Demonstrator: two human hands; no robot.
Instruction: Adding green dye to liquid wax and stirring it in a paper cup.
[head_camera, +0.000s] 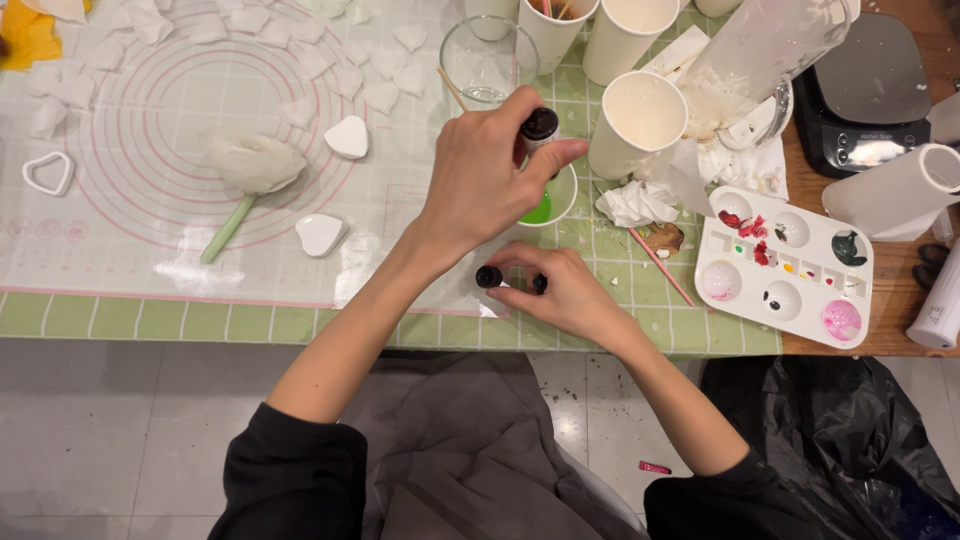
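Your left hand (480, 180) grips a small dark-capped bottle (540, 128) over a small cup (548, 200) already holding green liquid. Your right hand (565, 290) pinches 2 dark caps (489, 276) on the table (300, 320).

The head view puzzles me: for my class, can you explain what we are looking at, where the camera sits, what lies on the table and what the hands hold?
The camera sits on a person's head and looks down at their own two bare hands; there is no machine. The left hand holds a small dark-capped bottle over a small cup of green liquid. The right hand holds a small dark cap near the table edge. On the table lie a green checked cloth, a clear mat with pink circles, a white handmade flower with a green stem, white paper cups, a paint palette and a kitchen scale.
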